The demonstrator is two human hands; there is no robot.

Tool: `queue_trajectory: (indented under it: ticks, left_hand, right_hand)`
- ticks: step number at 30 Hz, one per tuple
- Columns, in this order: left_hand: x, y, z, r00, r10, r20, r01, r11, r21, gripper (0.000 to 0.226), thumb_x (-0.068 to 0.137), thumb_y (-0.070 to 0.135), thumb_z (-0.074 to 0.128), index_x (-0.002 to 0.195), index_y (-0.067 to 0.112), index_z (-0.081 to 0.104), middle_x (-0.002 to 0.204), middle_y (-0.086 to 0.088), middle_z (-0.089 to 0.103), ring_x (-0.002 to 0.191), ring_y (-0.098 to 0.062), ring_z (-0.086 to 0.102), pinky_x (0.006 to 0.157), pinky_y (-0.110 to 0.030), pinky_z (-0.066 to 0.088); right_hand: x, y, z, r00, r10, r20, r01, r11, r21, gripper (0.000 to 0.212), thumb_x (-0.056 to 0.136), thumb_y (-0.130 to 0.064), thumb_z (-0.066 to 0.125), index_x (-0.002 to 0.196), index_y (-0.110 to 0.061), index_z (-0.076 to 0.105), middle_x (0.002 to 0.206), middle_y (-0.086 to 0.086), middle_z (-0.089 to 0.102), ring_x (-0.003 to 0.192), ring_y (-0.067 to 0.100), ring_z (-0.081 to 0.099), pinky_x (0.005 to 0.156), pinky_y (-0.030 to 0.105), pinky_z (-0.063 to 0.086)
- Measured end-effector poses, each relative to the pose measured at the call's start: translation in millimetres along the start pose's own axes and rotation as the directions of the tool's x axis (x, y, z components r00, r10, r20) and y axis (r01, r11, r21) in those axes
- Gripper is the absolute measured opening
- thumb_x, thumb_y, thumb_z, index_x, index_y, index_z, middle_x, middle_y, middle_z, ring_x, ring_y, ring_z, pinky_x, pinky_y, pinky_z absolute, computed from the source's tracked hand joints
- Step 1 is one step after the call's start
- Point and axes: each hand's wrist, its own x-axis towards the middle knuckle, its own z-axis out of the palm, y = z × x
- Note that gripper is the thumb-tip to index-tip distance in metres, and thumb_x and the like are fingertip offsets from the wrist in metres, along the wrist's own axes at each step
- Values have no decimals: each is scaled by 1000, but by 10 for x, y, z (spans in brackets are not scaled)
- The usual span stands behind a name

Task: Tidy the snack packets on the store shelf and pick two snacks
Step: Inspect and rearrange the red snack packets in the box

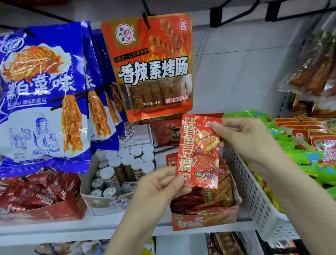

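Head view: you are looking at a store shelf, with both hands raised in front of it and one snack held between them.
Red packet (pixel 199 152): you are holding it upright in the air at about 5 o'clock from frame centre, above the open red carton (pixel 204 217) of similar packets on the shelf (pixel 80 227).
Left hand (pixel 161 184): it is pinching the packet's lower left corner, thumb lying on the printed face near the bottom edge, other fingers curled behind and out of sight.
Right hand (pixel 243 135): it is pinching the upper right corner and right edge, fingertips pressing on the front at about 2 o'clock on the packet.
Packet against fingers: the packet is spanning diagonally between the two pinches, its middle free of any finger.
Handling: the packet is looking light, thin and soft, with glossy crinkled film that is likely slippery; the flat sealed edges are probably the safest hold.
Nearby: blue hanging bags (pixel 40 100) are sitting at 9 o'clock, an orange hanging bag (pixel 152 68) at 12 o'clock, a white perforated basket (pixel 253 191) at 4 o'clock.
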Motion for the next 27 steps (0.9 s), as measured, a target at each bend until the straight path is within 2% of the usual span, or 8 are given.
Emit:
queue_trajectory:
  ticks: [4,7,9,13,16,19,22,27]
  left_hand:
    - [-6,26,-43,994,-20,107,39,984,-173,28,91,33,60,109,19,75,117,-9,72,111,-18,67,89,-24,54]
    - [-1,64,13,983,-101,152,161,870,-467,56,87,56,53,118,12,70,131,-18,63,124,-29,59,94,-35,54]
    - [-5,56,96,970,-108,219,210,829,-519,52,92,50,49,122,11,67,129,-21,63,116,-31,64,92,-39,55]
    - [26,22,198,977,-139,163,208,797,-567,26,83,21,72,103,5,76,86,-8,73,69,-12,69,60,-21,57]
    - [76,16,165,978,-172,-116,105,891,-441,25,69,22,76,88,7,79,89,-12,76,70,-13,72,55,-20,55]
    - [81,9,134,947,-112,-302,13,950,-313,32,68,27,77,93,7,75,87,-11,77,63,-10,70,46,-16,48]
    - [55,5,128,943,-75,-323,-1,974,-227,27,74,30,75,95,12,76,89,-8,77,67,-9,71,48,-15,48]
    - [8,42,114,979,-3,-206,-33,985,-169,25,87,38,60,97,24,79,102,-5,77,94,-16,73,73,-19,56]
  right_hand:
    - [2,-19,-9,998,0,57,-5,996,90,12,86,-16,69,78,-10,75,72,5,72,55,10,53,55,23,45]
    - [-34,-49,23,960,15,279,-102,949,298,12,82,-21,65,78,-13,74,76,2,69,63,9,55,57,18,46]
    - [-70,-45,95,914,3,406,-180,900,398,12,84,-18,62,87,-11,70,79,2,68,65,7,58,59,16,49]
    - [-116,-32,207,885,34,465,-251,876,412,27,81,-21,64,101,-5,71,93,5,73,77,12,66,74,21,57]
    - [-84,-32,167,883,132,451,-336,848,409,42,89,-39,58,110,-5,69,103,9,73,90,18,70,80,34,60]
    - [-71,-11,110,899,159,408,-305,896,323,51,85,-52,55,108,-10,71,104,8,75,94,19,72,75,31,59]
    - [-77,43,108,952,74,297,-141,967,213,29,91,-31,61,103,-8,73,102,9,75,95,21,72,77,29,59]
    - [-71,35,104,981,65,182,-106,968,229,19,93,-18,61,97,-6,74,96,11,75,83,18,70,68,28,59]
